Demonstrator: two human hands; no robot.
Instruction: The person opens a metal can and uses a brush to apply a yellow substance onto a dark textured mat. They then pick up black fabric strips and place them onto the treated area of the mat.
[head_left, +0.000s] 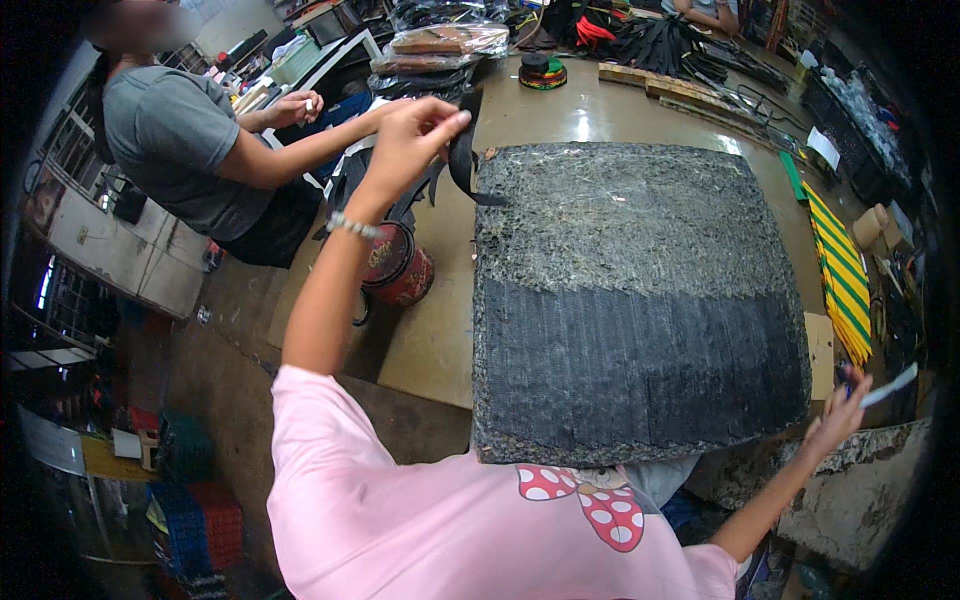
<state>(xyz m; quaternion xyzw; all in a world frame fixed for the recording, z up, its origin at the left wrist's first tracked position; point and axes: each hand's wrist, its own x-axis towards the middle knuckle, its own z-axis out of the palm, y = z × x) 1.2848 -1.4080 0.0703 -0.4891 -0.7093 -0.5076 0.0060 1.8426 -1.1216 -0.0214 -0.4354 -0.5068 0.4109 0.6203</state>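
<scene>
My left hand (415, 140) is raised over the far left corner of a large speckled grey block (620, 210), thumb and fingers pinched on a black strip (463, 170). The strip curves down, its lower end at the block's top near that corner. Side-by-side black strips (640, 365) cover the near half of the block's top; the far half shows rough, bare grey. Out past the block's near right corner, my right hand (838, 417) is closed round a knife-like tool (893, 384) with a pale flat blade; its exact kind is unclear.
A dark red tin (400, 268) stands left of the block. Beyond it, a person in a grey shirt (180, 130) works at the table (580, 115). Wooden bars (690, 95) lie at the back, yellow-and-green striped material (838, 270) at the right, and a rasta-coloured round item (542, 73) far off.
</scene>
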